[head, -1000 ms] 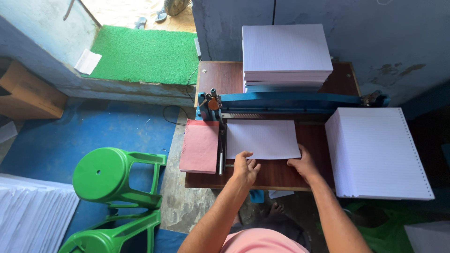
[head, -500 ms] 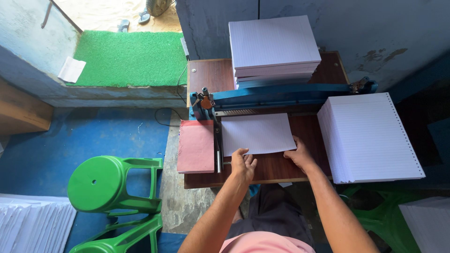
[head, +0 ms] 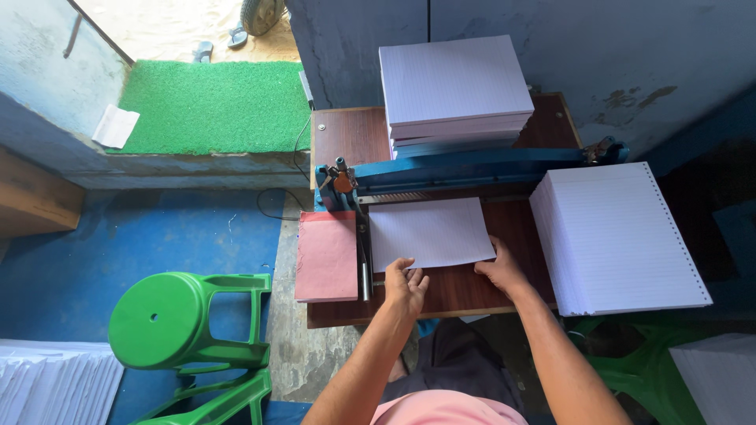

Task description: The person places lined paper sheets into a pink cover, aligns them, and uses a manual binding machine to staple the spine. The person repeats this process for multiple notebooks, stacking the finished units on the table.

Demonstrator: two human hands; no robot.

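A thin bundle of white ruled sheets lies flat on the brown wooden table, its far edge pushed under the blue punching machine. My left hand touches the bundle's near left corner with its fingertips. At the near right corner rests my right hand, fingers on the sheet edge. Neither hand grips anything. A pink card lies left of the bundle, beside a metal guide bar.
A tall stack of ruled paper sits behind the machine. A thick stack of punched sheets lies at the right. Two green plastic stools stand on the blue floor at the left, near more white paper. A green mat lies by the doorway.
The view has shifted slightly. Both hands stay at the bundle's near edge, and the bundle has slid a little further toward the machine.
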